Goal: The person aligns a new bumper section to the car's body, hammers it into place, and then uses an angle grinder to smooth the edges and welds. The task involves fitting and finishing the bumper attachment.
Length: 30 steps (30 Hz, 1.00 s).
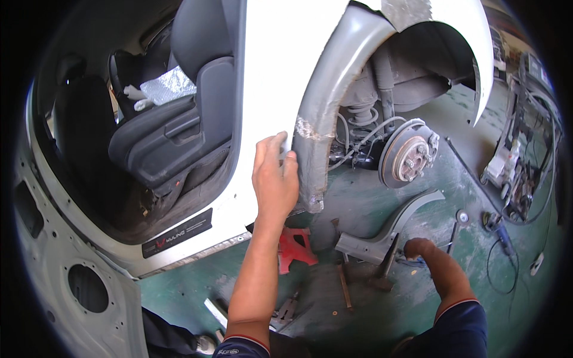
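Note:
My left hand (274, 174) lies against the white body panel (271, 89) of a car, fingers slightly spread and holding nothing. Its fingertips reach the edge of a grey wheel-arch panel (320, 107), which has a rough, scuffed band partway up. Low on the right, my right hand (418, 249) is curled over the floor. Beside it a hammer (386, 273) stands with its handle up, and a blue item (416, 262) lies just under the hand. Whether the fingers grip anything is hidden. A loose grey curved body panel (371, 248) lies close by.
Past the arch, a bare brake disc (406, 154) and coil spring (363, 117) are exposed. A red jack stand (296, 250), a wooden handle (344, 286) and a corded angle grinder (499, 230) rest on the green floor. Workshop equipment (515, 161) stands right; an open door (80, 286), left.

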Each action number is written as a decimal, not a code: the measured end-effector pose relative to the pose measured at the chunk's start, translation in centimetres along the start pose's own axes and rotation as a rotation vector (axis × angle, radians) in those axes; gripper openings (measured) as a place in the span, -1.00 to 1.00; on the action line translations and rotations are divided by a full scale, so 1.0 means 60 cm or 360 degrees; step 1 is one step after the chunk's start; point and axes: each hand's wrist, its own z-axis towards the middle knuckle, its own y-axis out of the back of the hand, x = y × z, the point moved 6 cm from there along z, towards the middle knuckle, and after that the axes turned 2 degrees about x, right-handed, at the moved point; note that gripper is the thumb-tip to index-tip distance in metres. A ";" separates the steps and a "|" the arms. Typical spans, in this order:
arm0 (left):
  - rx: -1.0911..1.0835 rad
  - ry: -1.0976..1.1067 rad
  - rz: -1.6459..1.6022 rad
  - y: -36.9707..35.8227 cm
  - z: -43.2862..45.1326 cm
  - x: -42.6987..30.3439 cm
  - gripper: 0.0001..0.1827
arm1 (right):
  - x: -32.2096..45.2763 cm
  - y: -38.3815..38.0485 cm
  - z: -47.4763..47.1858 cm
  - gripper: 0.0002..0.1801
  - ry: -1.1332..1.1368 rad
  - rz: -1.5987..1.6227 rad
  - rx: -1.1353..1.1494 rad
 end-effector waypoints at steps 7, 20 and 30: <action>-0.0031 0.0166 -0.0086 0.001 -0.002 0.027 -0.74 | 0.018 0.010 -0.011 -0.67 -0.0093 0.0108 -0.0051; -0.0014 0.0337 -0.0123 0.000 -0.008 0.041 -0.72 | 0.051 0.033 -0.017 -0.73 -0.0075 0.0075 -0.0196; 0.0073 0.0046 0.0051 -0.046 -0.038 0.015 -0.39 | 0.088 0.110 -0.048 -0.72 0.0013 0.0232 -0.0392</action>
